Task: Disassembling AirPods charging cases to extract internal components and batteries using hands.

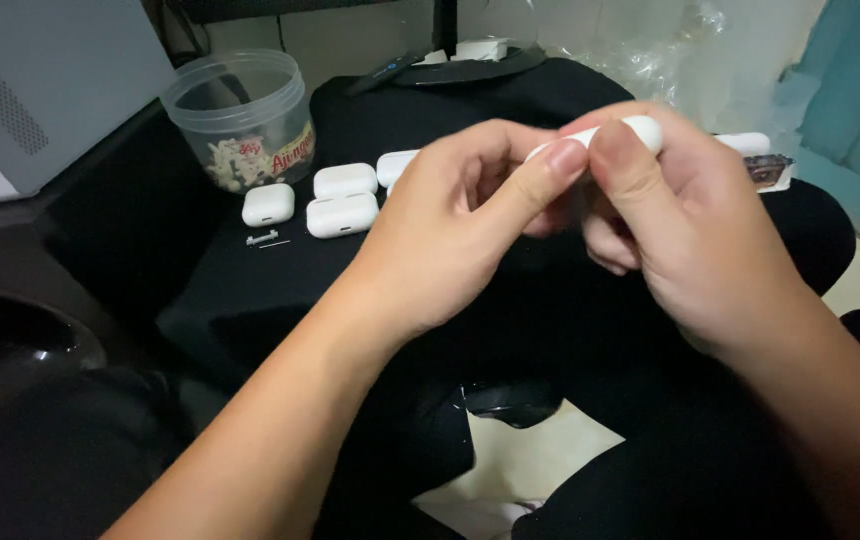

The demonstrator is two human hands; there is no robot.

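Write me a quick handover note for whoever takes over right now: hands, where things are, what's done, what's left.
Left hand and right hand: both pinch one white earbud case above the black cloth.
On the cloth: four more white cases, a small metal part, a clear plastic jar of small white pieces.
Done: cannot tell.
Left: the held case is not yet set down.

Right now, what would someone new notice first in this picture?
Two hands meet mid-frame: the left hand and right hand pinch a small white case between them. Behind on the black cloth lie more white cases, beside a clear plastic jar at upper left.
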